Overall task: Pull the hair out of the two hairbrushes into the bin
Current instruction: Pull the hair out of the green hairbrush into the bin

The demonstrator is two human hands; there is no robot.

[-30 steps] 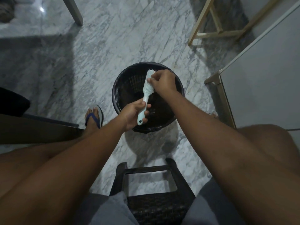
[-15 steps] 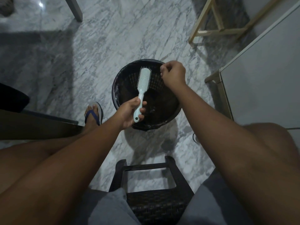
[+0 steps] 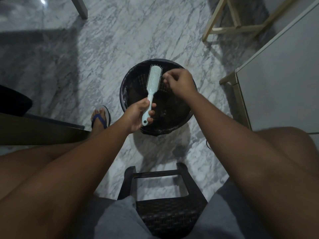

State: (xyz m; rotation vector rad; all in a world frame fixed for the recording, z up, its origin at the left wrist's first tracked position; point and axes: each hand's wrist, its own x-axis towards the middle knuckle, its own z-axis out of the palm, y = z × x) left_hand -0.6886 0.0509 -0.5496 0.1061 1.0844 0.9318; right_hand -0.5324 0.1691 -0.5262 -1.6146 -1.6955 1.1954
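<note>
A pale green hairbrush [image 3: 154, 78] points away from me, bristles up, above the round black bin [image 3: 128, 94] on the marble floor. My left hand [image 3: 139, 115] grips its handle at the bin's near rim. My right hand [image 3: 179, 81] hovers over the bin just right of the brush head, fingertips pinched together close to the bristles. Whether hair sits between those fingers is too dark and small to tell. Only one brush is in view.
I sit on a dark woven stool [image 3: 169, 214]. A foot in a blue flip-flop [image 3: 101, 116] rests left of the bin. A grey cabinet [image 3: 283, 80] stands at right, a wooden frame [image 3: 229, 28] behind it, dark furniture [image 3: 34, 128] at left.
My right hand pulled off the bristles to the right, then came back down beside the brush head. The brush tilted more upright in my left hand.
</note>
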